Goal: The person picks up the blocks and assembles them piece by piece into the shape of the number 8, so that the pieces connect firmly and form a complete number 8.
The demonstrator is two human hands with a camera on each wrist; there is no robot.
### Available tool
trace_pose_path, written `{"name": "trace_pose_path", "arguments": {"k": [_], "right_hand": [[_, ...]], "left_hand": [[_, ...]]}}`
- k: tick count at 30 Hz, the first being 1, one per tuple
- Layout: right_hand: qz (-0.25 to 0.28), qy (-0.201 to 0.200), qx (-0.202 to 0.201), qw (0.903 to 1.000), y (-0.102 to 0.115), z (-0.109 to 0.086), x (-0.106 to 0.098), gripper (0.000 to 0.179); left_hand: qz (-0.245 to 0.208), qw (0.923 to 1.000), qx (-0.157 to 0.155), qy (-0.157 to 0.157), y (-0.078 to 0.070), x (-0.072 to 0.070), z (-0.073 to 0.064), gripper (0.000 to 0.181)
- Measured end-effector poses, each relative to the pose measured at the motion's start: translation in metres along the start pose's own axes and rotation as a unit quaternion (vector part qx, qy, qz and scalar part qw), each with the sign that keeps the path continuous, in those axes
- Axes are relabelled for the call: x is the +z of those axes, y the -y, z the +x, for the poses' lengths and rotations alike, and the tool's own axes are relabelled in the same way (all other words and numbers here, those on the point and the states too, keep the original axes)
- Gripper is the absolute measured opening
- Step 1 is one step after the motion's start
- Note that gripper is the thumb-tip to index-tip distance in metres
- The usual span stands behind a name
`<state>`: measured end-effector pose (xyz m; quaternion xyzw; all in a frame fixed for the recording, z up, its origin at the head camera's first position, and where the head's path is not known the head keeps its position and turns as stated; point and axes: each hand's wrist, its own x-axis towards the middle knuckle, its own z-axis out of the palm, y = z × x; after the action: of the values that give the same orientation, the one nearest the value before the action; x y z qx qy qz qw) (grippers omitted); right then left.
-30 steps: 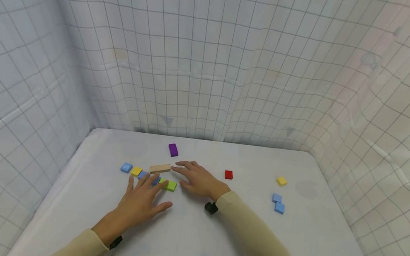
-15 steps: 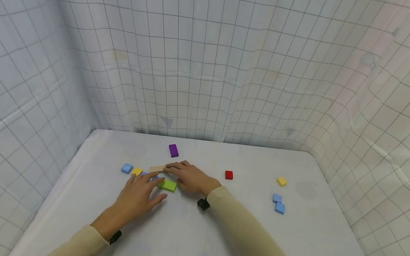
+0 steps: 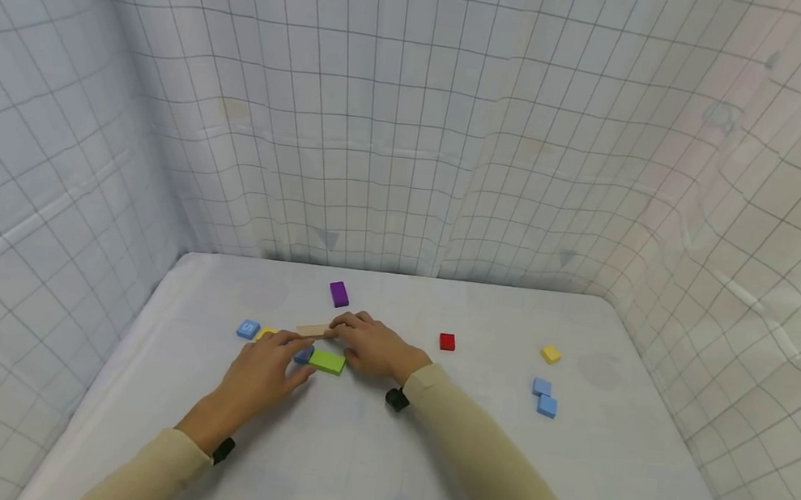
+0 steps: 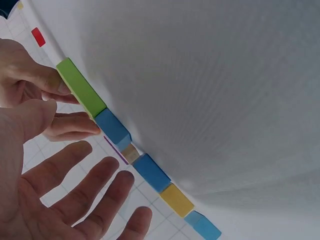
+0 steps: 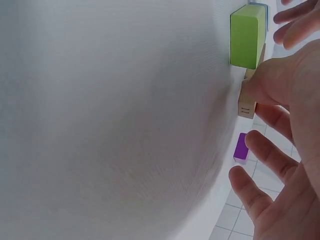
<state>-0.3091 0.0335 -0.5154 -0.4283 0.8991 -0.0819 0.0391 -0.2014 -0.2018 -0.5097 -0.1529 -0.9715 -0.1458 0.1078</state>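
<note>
In the head view, my right hand (image 3: 377,349) is at the right end of a plain wooden block (image 3: 311,329). Its thumb and index finger pinch that end in the right wrist view, beside dark marks on the wood (image 5: 246,107). My left hand (image 3: 257,375) hovers with spread, slightly bent fingers over a row of blocks. From right to left, the row holds a green block (image 4: 81,87), a blue block (image 4: 113,127), another blue block (image 4: 152,172), a yellow block (image 4: 177,200) and a light blue block (image 4: 203,225). In the head view, the left fingers hide part of this row.
A purple block (image 3: 339,293) lies behind the wooden one. To the right are a red block (image 3: 447,342), a small yellow block (image 3: 551,354) and two blue blocks (image 3: 542,386) touching at a corner. A grid-patterned curtain (image 3: 414,121) encloses the white table (image 3: 378,459).
My right hand has moved left onto the wooden block's end, and the block has shifted slightly. My left hand has drawn back a little to the left, its fingers closer together.
</note>
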Motion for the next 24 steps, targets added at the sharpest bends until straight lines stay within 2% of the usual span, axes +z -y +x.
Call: {"name": "trace_pose_path", "arguments": {"k": [5, 11, 24], "right_hand": [[-0.011, -0.018, 0.012, 0.9997, -0.002, -0.004, -0.001, 0.036], [0.014, -0.022, 0.024, 0.9994, -0.008, -0.01, -0.003, 0.023], [0.064, -0.04, 0.037, 0.9965, -0.029, -0.027, 0.004, 0.01]], "left_hand": [[-0.006, 1.0, 0.003, -0.005, 0.002, 0.002, 0.002, 0.045], [-0.013, 0.9996, 0.016, -0.019, 0.003, 0.001, 0.003, 0.041], [-0.009, 0.9993, 0.026, -0.026, 0.011, 0.0, 0.008, 0.038]]}}
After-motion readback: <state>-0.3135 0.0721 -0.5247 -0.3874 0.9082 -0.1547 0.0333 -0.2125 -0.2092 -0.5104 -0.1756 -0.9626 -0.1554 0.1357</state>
